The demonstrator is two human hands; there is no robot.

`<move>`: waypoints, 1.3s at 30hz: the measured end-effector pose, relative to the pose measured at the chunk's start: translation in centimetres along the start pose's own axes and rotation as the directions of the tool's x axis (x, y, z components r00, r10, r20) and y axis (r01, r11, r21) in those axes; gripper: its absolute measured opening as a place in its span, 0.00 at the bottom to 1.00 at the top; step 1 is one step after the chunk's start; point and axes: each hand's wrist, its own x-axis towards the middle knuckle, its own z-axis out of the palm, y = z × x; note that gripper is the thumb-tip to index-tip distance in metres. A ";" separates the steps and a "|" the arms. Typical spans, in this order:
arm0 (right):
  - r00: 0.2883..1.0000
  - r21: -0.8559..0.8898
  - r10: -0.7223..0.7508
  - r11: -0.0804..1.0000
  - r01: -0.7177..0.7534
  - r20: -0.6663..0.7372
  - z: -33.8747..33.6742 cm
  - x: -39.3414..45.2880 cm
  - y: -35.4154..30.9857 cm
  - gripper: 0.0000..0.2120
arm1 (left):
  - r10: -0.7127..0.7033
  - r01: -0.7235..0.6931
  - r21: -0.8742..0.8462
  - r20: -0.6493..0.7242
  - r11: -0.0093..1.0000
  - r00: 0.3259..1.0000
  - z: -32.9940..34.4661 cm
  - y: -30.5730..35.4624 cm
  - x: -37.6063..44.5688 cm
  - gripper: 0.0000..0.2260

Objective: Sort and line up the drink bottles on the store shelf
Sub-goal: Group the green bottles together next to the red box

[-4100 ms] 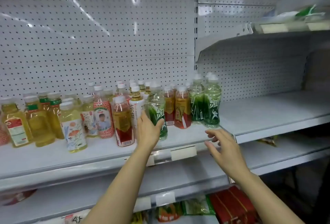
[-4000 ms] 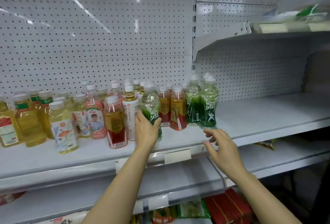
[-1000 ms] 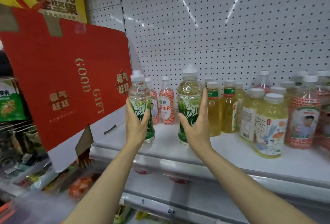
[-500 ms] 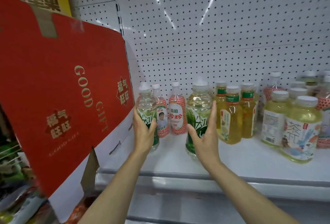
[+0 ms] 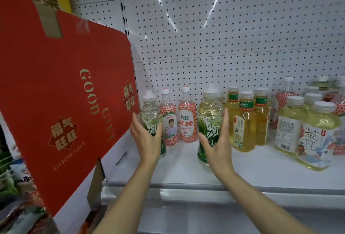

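Two clear bottles with green bamboo labels stand upright at the left end of the white shelf (image 5: 186,170). My left hand (image 5: 147,140) grips the left green bottle (image 5: 150,108), which stands close beside the red box. My right hand (image 5: 217,146) holds the right green bottle (image 5: 210,110) between thumb and raised fingers. Between and behind them stand two red-patterned lychee bottles (image 5: 187,120). Yellow tea bottles (image 5: 244,122) stand just right of my right hand, and pale bottles with illustrated labels (image 5: 317,135) stand further right.
A large red gift box (image 5: 65,103) leans at the shelf's left end, close to my left hand. White pegboard (image 5: 224,38) backs the shelf. More red-patterned bottles crowd the far right. Packaged goods sit low at the left.
Since four seconds ago, both hands have carried green bottles from the mixed group to the shelf's left end. In the last second the bottles came down to stand on the shelf.
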 end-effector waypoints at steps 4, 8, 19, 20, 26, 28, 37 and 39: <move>1.000 0.005 -0.020 1.000 0.020 0.011 -0.2 0.4 -0.2 0.47 | 0.403 -0.397 0.113 -0.035 0.911 0.915 0.8 5.6 0.8 0.32; 0.999 -0.006 -0.044 0.999 0.044 0.023 -1.0 0.9 -0.2 0.47 | 0.235 -0.283 0.184 0.244 0.941 0.941 4.4 9.8 4.4 0.33; 0.998 -0.049 -0.062 0.997 0.063 0.033 -3.8 1.4 0.5 0.47 | -0.248 0.001 0.599 0.329 0.801 0.911 8.0 10.9 9.6 0.25; 0.997 -0.050 -0.061 0.997 0.063 0.037 -3.9 1.3 0.6 0.47 | -0.234 -0.013 0.606 0.327 0.795 0.916 8.1 10.9 9.4 0.23; 0.997 -0.052 -0.052 0.997 0.055 0.055 -3.7 1.3 1.2 0.46 | -0.144 -0.074 0.580 0.321 0.811 0.936 7.1 11.7 7.7 0.19; 0.997 -0.040 -0.040 0.998 0.042 0.066 -3.1 1.4 1.3 0.46 | -0.065 -0.126 0.520 0.332 0.845 0.941 6.2 11.9 6.9 0.18; 0.987 0.024 0.055 0.998 -0.060 0.150 0.6 2.6 2.2 0.49 | 0.266 -0.291 0.160 0.157 0.943 0.951 -1.9 15.3 4.2 0.18; 0.985 0.032 0.054 0.998 -0.060 0.165 1.8 2.7 2.2 0.49 | 0.315 -0.326 0.077 0.124 0.942 0.941 -3.9 15.3 3.5 0.17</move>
